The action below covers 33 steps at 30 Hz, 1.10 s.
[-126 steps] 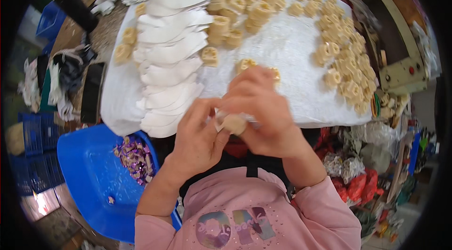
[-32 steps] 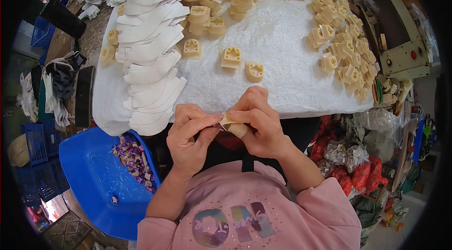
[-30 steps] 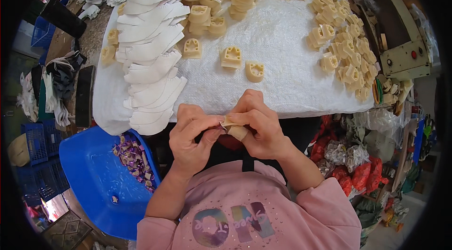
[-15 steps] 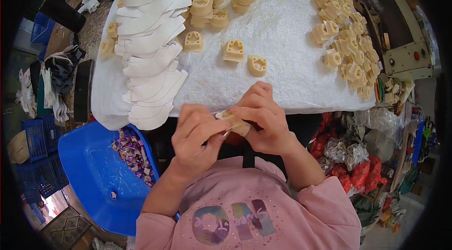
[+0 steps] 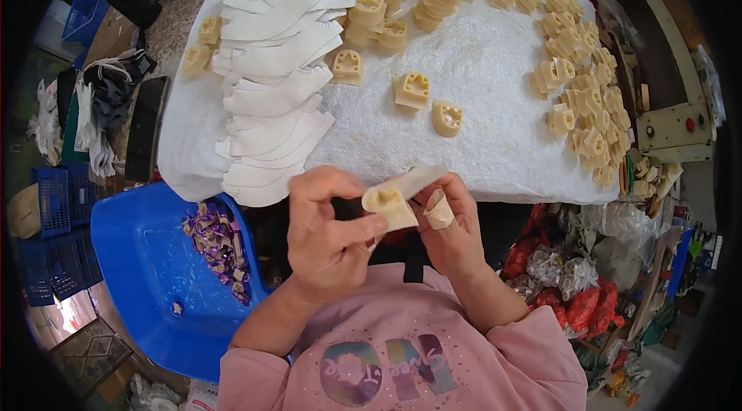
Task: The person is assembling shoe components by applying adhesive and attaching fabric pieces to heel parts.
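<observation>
In front of the table edge, my left hand [image 5: 328, 229] pinches a small cream molded block [image 5: 393, 208] between thumb and fingers. A thin white strip [image 5: 417, 180] runs from the block's top toward my right hand [image 5: 457, 237]. The right fingers are curled at the far end of that strip, partly hidden behind it. A beige wrap [image 5: 439, 210] covers the right thumb. On the table beyond, two similar cream blocks, one a block with holes on top [image 5: 412, 91] and the other a rounded block [image 5: 447, 118], stand closest to my hands.
Overlapping white curved pieces [image 5: 278, 90] form a long row on the white-covered table [image 5: 371, 148]. Many cream blocks [image 5: 591, 102] lie at the right and far side. A blue tub [image 5: 154, 287] with purple-and-gold scraps [image 5: 220, 245] sits lower left. A phone [image 5: 147, 129] lies left; red bags [image 5: 595, 306] are right.
My hands have moved apart slightly. The block has come into plain view in the left hand, with the white strip extended toward the right hand. The view has shifted a little.
</observation>
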{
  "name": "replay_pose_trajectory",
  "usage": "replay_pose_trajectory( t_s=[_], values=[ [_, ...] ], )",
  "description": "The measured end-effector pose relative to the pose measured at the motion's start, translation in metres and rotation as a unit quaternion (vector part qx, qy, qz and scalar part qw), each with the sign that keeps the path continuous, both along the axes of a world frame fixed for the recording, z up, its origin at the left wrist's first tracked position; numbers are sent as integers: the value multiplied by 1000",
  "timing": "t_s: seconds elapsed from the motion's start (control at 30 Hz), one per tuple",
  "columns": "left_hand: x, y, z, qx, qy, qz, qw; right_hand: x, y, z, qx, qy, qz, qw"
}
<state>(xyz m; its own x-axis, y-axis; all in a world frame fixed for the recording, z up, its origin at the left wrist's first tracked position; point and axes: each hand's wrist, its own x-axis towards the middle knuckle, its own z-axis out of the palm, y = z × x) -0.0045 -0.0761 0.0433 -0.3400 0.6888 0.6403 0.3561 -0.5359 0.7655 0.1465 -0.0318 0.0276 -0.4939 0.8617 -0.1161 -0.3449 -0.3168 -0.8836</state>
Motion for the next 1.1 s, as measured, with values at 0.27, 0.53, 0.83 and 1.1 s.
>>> replay_pose_trajectory(
  t_s=[0.27,0.53,0.83,1.1],
  values=[
    [1,-3,-7,-11,172,-42,984,12,-5,8,-23,27,-2,999],
    [6,1,7,-41,319,19,947,3,-6,19,55,-44,15,997],
    [-5,1,-8,-80,140,-51,986,14,32,19,94,-118,126,981],
    [-5,2,-13,-41,75,-183,979,13,51,8,30,-42,242,969]
  ],
)
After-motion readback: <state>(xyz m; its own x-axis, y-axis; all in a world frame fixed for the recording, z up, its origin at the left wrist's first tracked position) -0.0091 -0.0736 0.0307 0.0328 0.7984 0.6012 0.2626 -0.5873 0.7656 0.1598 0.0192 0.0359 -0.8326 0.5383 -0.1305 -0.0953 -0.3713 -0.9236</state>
